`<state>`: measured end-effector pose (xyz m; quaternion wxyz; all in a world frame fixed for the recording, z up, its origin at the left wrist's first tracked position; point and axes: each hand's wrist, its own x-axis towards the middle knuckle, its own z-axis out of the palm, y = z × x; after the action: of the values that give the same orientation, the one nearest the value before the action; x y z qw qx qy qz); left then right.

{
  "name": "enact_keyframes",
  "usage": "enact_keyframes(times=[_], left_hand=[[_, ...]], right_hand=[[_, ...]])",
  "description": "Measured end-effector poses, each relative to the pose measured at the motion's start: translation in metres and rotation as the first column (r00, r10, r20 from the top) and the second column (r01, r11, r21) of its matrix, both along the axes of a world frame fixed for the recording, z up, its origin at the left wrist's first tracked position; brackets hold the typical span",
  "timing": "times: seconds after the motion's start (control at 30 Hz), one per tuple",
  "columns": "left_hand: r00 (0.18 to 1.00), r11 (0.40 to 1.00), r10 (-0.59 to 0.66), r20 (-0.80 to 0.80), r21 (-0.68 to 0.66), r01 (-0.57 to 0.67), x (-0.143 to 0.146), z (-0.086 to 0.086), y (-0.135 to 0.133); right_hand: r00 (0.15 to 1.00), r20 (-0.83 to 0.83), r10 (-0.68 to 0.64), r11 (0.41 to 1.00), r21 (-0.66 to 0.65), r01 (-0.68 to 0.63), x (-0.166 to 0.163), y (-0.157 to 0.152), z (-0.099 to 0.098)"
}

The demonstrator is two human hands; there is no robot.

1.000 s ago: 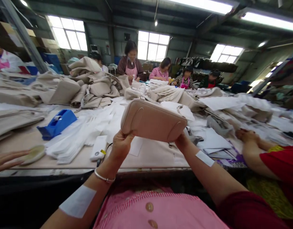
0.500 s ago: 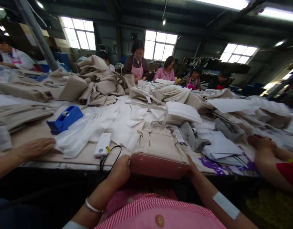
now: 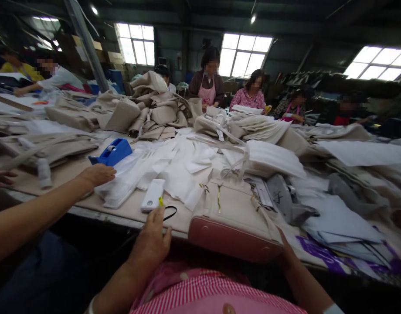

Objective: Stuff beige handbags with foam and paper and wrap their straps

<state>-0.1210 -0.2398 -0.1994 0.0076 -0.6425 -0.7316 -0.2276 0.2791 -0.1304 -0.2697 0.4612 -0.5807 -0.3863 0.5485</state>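
Note:
A beige handbag with a reddish-brown base lies at the table's front edge, its base turned toward me. My right hand grips its right end, with most of the fingers hidden behind the bag. Apart from the bag's left side, my left hand is open, fingers stretched forward. Its fingertips are by the black cable and yellow tag of a white power bank. Whether they touch the cable I cannot tell.
A co-worker's hand reaches in from the left beside a blue tape dispenser and thin white sheets. A grey tape dispenser stands right of the bag. Beige bags are heaped behind; several people work across the table.
My left hand has let go of the bag's left end and moved left toward the cable. The view has turned left. The co-worker's hand at left has moved nearer the blue dispenser.

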Motion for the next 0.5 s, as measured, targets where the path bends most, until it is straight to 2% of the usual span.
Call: enact_keyframes(times=[0.1,0.17,0.23,0.27,0.4,0.5], left_hand=[[0.997,0.995,0.081,0.002,-0.052,-0.081,-0.017,0.003,-0.002],[1.000,1.000,0.001,0.006,-0.024,-0.001,-0.013,0.006,0.011],[0.992,0.992,-0.123,0.014,0.001,0.123,-0.002,0.010,0.036],[0.987,0.987,-0.158,0.009,-0.039,0.159,0.005,0.011,0.052],[0.985,0.934,-0.144,-0.090,-0.340,0.106,0.028,0.014,0.116],[0.977,0.920,-0.179,-0.115,-0.371,0.125,0.034,0.010,0.146]], right_hand=[[1.000,-0.025,-0.010,1.000,-0.002,0.010,-0.007,-0.002,0.010],[1.000,-0.015,-0.026,1.000,0.010,0.027,-0.013,-0.003,0.019],[1.000,0.014,-0.017,0.999,0.031,0.017,-0.019,-0.005,0.027],[0.999,0.038,-0.002,0.999,0.041,0.000,-0.021,-0.005,0.030],[0.989,0.141,0.049,0.992,0.106,-0.065,-0.022,-0.005,0.031],[0.960,0.270,0.077,0.980,0.157,-0.122,-0.019,0.000,0.028]])
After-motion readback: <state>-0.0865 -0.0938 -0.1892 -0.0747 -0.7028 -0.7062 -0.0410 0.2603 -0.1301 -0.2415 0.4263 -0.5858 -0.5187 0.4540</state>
